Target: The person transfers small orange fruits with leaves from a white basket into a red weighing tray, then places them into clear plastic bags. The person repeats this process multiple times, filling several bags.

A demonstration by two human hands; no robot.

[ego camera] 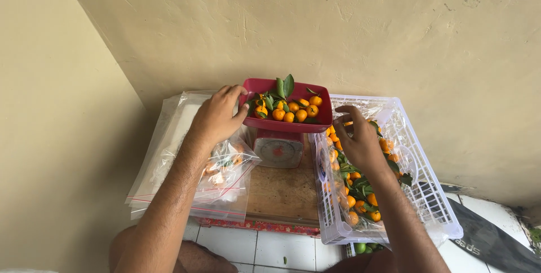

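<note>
Fingers of the left hand clamp the near-left rim of the red scale tray, heaped with small leafy oranges atop the dial kitchen scale. Right hand dips into the white plastic crate, fingers curled over fruit; whether they grip any, I cannot tell.

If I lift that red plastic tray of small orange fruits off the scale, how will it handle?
The red plastic tray looks rigid. Its small orange fruits are round and loose, so tilting probably rolls them. The left hand grips one edge only; it may tip.
</note>
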